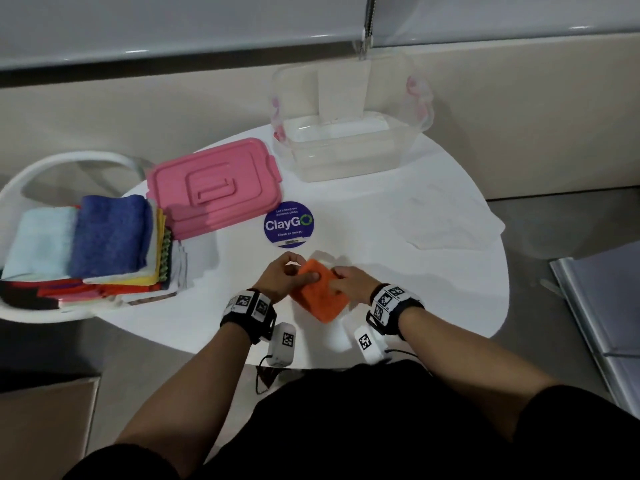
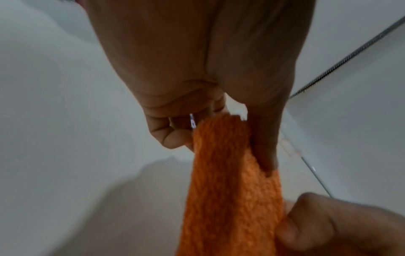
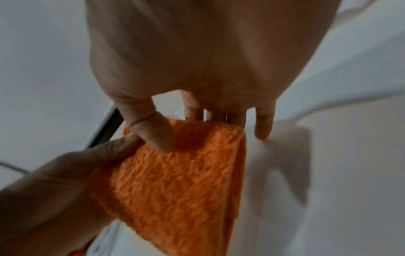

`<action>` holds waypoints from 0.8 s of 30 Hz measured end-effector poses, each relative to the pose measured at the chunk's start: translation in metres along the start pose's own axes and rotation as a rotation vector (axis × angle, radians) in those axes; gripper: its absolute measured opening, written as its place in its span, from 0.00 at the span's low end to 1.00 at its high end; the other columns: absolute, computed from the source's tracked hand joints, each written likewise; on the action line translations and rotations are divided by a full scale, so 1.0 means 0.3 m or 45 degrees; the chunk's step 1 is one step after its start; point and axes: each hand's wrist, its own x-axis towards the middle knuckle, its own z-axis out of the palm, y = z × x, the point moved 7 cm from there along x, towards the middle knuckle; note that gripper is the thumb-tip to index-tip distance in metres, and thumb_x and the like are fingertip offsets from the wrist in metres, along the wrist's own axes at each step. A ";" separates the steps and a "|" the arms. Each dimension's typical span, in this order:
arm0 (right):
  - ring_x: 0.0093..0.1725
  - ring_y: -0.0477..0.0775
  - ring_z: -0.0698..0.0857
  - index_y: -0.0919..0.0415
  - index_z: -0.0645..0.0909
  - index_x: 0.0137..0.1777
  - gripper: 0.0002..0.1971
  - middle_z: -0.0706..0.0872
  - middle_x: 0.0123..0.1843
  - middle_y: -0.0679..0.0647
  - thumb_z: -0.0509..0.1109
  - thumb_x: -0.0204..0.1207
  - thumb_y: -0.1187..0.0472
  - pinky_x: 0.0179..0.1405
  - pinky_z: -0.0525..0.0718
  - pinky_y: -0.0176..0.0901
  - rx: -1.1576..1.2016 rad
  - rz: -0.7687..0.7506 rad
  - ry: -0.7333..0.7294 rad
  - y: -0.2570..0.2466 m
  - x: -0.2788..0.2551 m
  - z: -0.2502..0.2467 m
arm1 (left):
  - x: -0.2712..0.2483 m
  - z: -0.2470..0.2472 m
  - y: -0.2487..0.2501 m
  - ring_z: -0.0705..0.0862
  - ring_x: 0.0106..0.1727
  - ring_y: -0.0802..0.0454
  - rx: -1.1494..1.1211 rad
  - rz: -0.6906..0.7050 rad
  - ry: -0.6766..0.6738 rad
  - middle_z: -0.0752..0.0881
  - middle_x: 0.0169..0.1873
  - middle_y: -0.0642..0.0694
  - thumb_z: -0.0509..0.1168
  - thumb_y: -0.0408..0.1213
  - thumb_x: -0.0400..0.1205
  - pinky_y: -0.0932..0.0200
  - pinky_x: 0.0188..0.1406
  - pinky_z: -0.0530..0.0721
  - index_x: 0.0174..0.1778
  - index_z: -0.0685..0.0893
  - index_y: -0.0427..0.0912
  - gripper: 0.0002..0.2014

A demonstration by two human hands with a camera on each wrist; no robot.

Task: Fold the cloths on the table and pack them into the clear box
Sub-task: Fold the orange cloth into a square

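A folded orange cloth [image 1: 320, 297] is held just above the white table [image 1: 433, 306] near its front edge, between both hands. My left hand [image 1: 289, 275] pinches its left far corner, thumb on top; in the left wrist view the orange cloth [image 2: 232, 190] hangs between thumb and curled fingers [image 2: 173, 136]. My right hand [image 1: 349, 282] pinches the right far edge; in the right wrist view its thumb [image 3: 157, 133] presses the orange cloth [image 3: 175, 181] against the fingers behind. The clear box [image 1: 349, 133] stands open at the table's far side, nothing visible inside.
A pink lid [image 1: 214, 188] lies left of the box. A stack of several coloured cloths [image 1: 100, 247] sits on a white chair [image 1: 45, 168] at the left. A round purple sticker [image 1: 288, 224] marks the table's middle. A thin clear sheet [image 1: 446, 220] lies at the right.
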 end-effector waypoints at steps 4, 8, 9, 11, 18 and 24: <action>0.48 0.63 0.83 0.57 0.78 0.51 0.18 0.84 0.47 0.58 0.61 0.63 0.51 0.42 0.80 0.47 0.299 -0.003 -0.023 -0.176 -0.005 0.129 | -0.073 -0.181 0.067 0.89 0.47 0.41 -0.208 0.043 0.176 0.90 0.45 0.36 0.84 0.47 0.57 0.45 0.48 0.87 0.46 0.85 0.49 0.24; 0.46 0.71 0.86 0.65 0.71 0.65 0.24 0.82 0.58 0.71 0.61 0.71 0.56 0.29 0.86 0.50 0.594 -0.140 -0.009 -0.420 0.028 0.267 | -0.150 -0.410 0.158 0.86 0.49 0.44 -0.376 0.186 0.461 0.88 0.49 0.41 0.82 0.38 0.65 0.52 0.45 0.86 0.52 0.82 0.49 0.22; 0.47 0.72 0.86 0.65 0.71 0.65 0.19 0.81 0.59 0.72 0.62 0.75 0.60 0.30 0.87 0.52 0.656 -0.177 0.007 -0.486 0.031 0.294 | -0.169 -0.478 0.184 0.85 0.51 0.45 -0.364 0.243 0.517 0.87 0.50 0.43 0.80 0.35 0.68 0.54 0.46 0.86 0.54 0.81 0.49 0.21; 0.50 0.74 0.86 0.64 0.70 0.65 0.15 0.81 0.60 0.72 0.62 0.80 0.66 0.36 0.90 0.60 0.779 -0.244 -0.004 -0.623 0.045 0.363 | -0.239 -0.610 0.253 0.85 0.53 0.51 -0.320 0.401 0.606 0.85 0.54 0.46 0.76 0.32 0.72 0.54 0.53 0.85 0.60 0.78 0.49 0.22; 0.56 0.69 0.87 0.58 0.71 0.67 0.24 0.83 0.64 0.65 0.74 0.73 0.67 0.51 0.89 0.66 0.850 -0.386 -0.093 -1.064 0.082 0.654 | -0.396 -1.130 0.246 0.87 0.53 0.44 -0.111 0.298 0.947 0.86 0.57 0.38 0.73 0.51 0.75 0.46 0.59 0.86 0.73 0.72 0.43 0.33; 0.50 0.62 0.88 0.61 0.69 0.69 0.23 0.82 0.64 0.61 0.74 0.78 0.62 0.29 0.90 0.49 0.578 -0.347 -0.090 -1.197 0.143 0.837 | -0.444 -1.387 0.199 0.86 0.51 0.41 0.213 0.276 1.051 0.86 0.52 0.36 0.71 0.51 0.78 0.47 0.56 0.85 0.71 0.74 0.51 0.27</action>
